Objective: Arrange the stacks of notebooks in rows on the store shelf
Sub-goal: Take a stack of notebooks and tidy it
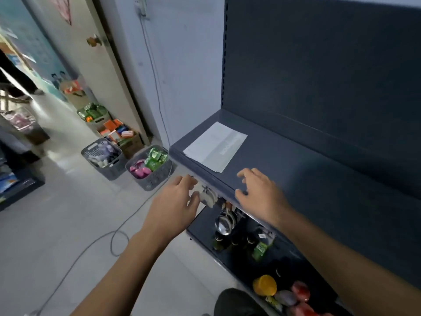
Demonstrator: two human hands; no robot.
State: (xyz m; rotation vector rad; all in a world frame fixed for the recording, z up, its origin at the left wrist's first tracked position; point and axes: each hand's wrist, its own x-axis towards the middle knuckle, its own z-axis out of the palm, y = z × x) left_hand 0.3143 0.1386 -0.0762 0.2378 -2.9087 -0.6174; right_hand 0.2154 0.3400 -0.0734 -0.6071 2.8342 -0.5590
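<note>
Both hands are hovering open and empty at the shelf edge — only white sheets lying there, no notebooks placed.

Matt grey painted metal on the shelf, smooth all over. White paper sheets lying flat, dull finish. Below, a shiny polished metal ladle. Perforated grey plastic baskets on a pale, faintly glossy tiled floor.
</note>
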